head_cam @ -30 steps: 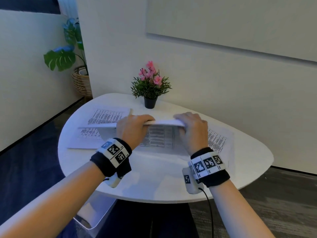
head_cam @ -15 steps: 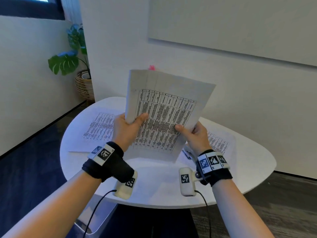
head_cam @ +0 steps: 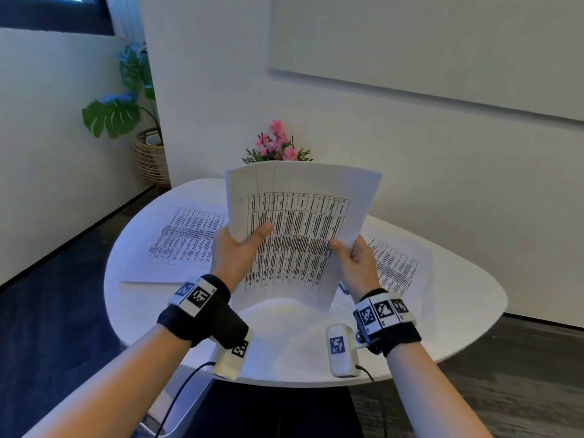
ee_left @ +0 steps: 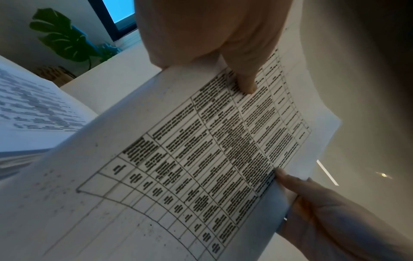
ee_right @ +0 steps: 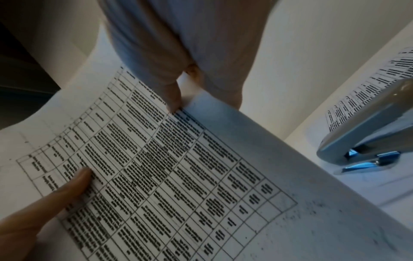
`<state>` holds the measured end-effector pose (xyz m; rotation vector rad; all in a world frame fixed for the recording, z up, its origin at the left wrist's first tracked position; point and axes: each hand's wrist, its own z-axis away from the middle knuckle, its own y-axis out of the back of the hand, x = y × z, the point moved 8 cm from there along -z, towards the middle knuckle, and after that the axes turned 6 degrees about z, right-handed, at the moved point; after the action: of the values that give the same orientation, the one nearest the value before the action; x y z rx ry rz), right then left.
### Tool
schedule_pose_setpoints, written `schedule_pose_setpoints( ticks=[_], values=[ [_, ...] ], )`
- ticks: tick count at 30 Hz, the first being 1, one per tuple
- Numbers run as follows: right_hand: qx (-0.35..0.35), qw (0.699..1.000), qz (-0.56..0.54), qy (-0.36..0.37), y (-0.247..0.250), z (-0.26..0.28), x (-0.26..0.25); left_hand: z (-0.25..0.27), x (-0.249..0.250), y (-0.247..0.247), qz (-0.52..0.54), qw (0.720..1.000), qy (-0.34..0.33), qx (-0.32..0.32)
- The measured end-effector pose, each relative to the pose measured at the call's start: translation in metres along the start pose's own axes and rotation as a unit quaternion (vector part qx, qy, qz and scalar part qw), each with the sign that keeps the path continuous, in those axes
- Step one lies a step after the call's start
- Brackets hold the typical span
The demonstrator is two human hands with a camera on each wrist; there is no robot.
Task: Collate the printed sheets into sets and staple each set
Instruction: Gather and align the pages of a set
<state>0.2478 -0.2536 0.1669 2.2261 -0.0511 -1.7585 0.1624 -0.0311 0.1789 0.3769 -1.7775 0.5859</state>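
Note:
I hold a set of printed sheets upright above the white table, printed table facing me. My left hand grips its left edge, thumb on the front. My right hand grips the right edge, thumb on the print. The same set fills the left wrist view and the right wrist view. A grey-blue stapler lies on the table right of the set; in the head view only a sliver of the stapler shows. Printed sheets lie flat on the left and right.
A small pot of pink flowers stands at the table's far edge, partly behind the held set. A large leafy plant in a wicker basket is on the floor at the back left. Walls close in behind the table.
One second ago both hands pressed on the sheets low on the table. They have since lifted the set upright, then lowered it a little, so the flowers show again.

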Motion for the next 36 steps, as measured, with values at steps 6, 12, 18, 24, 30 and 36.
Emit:
schedule_pose_setpoints(
  ticks=[6,12,18,24,30,36],
  values=[
    [-0.041,0.994,0.097,-0.039,-0.008,0.004,0.035,0.007,-0.041,0.008,-0.095,0.993,0.062,-0.036],
    [-0.09,0.976,0.194,-0.03,-0.012,0.008,0.047,0.018,-0.068,0.015,-0.123,0.987,0.1,-0.036],
    [-0.114,0.945,0.302,-0.052,-0.015,0.009,0.071,0.016,-0.089,0.025,-0.163,0.98,0.113,-0.028],
    [-0.145,0.864,0.483,-0.011,-0.001,-0.008,0.082,0.011,-0.057,0.027,-0.254,0.964,0.063,-0.046],
    [-0.087,0.795,0.583,-0.142,0.048,-0.044,0.115,0.015,-0.036,0.048,-0.302,0.948,0.069,-0.078],
    [-0.116,0.795,0.573,-0.159,0.042,-0.044,0.154,0.024,-0.041,0.061,-0.302,0.943,0.116,-0.079]
  ],
)
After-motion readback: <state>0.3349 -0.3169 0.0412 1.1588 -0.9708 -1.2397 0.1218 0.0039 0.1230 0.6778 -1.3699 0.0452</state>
